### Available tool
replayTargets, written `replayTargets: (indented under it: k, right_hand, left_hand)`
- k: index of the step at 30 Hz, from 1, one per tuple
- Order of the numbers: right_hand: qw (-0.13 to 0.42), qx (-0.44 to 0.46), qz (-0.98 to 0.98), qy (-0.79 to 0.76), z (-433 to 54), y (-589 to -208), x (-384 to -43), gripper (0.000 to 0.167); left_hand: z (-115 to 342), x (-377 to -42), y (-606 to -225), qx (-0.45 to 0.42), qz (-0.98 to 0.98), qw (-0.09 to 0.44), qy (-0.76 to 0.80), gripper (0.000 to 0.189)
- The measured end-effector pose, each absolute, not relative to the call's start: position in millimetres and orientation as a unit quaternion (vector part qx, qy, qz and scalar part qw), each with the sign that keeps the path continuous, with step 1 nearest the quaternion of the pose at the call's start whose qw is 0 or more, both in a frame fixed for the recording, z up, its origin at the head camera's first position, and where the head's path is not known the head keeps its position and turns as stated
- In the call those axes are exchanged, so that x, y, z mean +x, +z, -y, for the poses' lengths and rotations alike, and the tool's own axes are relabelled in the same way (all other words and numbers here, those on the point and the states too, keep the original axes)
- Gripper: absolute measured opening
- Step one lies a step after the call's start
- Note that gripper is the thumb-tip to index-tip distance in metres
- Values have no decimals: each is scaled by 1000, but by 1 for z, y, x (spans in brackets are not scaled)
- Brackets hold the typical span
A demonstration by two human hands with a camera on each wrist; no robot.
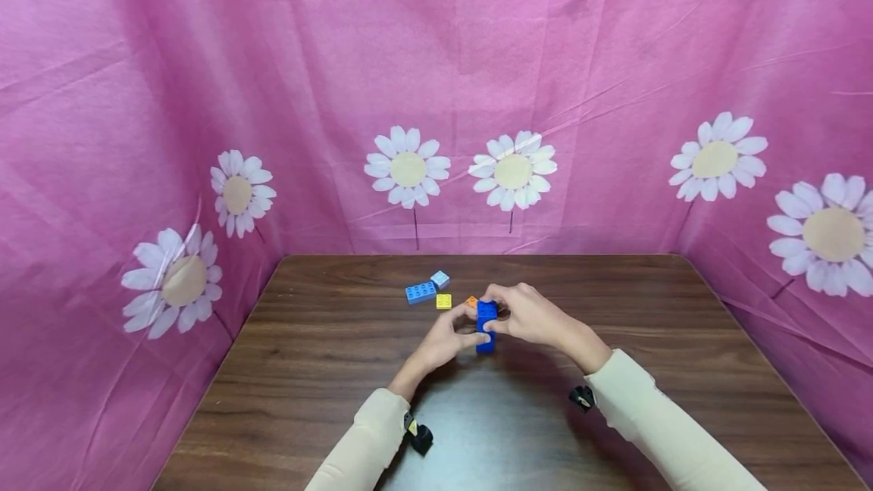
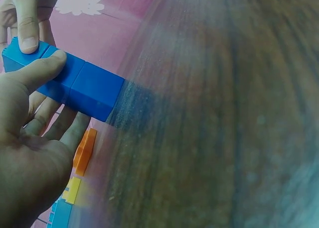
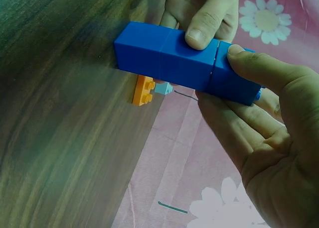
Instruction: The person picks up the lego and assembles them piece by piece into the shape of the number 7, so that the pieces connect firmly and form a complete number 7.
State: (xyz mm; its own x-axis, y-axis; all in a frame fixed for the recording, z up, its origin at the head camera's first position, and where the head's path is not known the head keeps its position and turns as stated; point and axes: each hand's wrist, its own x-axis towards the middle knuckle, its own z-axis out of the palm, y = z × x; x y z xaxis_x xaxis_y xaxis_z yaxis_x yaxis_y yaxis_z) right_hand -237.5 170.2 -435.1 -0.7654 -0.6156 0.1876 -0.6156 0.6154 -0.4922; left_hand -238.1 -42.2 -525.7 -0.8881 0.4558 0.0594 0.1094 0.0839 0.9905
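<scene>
Left hand (image 1: 442, 341) and right hand (image 1: 533, 317) both gripping blue brick stack (image 1: 485, 320), just below centre. Wood table (image 1: 307, 370) across bottom, pink daisy curtain (image 1: 464, 59) above.

Wood-grain table (image 1: 327, 347), glare on near part. Wrinkled pink cloth (image 1: 436, 36) at left, back and right, printed with white daisies (image 1: 407, 169), six in head view. On table, toward far edge: long blue brick (image 1: 420, 292), studs up; pale brick (image 1: 440, 279) at its far right corner; yellow brick (image 1: 444, 301) near its right end; orange brick (image 3: 140, 92) right of yellow, partly hidden in head view.
</scene>
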Motion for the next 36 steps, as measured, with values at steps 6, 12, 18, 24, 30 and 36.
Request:
replayTargets:
  k: [6, 12, 18, 24, 30, 36]
  right_hand:
    - [-5, 340, 893, 296, -170, -436, -240, 27]
    - [-13, 320, 898, 303, -170, -434, -239, 27]
    - [-15, 298, 909, 290, -170, -433, -237, 27]
    - [-10, 287, 917, 278, -170, -435, -235, 29]
    - [-7, 292, 912, 290, -171, -441, -235, 31]
    - [-1, 298, 909, 292, -170, -442, -234, 30]
  left_hand:
    - [44, -239, -524, 195, -730, 129, 643, 29]
    - [44, -240, -521, 192, -732, 124, 642, 28]
    - [43, -239, -519, 187, -732, 126, 642, 29]
    - [41, -237, -521, 182, -724, 129, 652, 28]
    - [40, -234, -523, 182, -722, 135, 653, 26]
    - [42, -235, -524, 184, -726, 137, 648, 28]
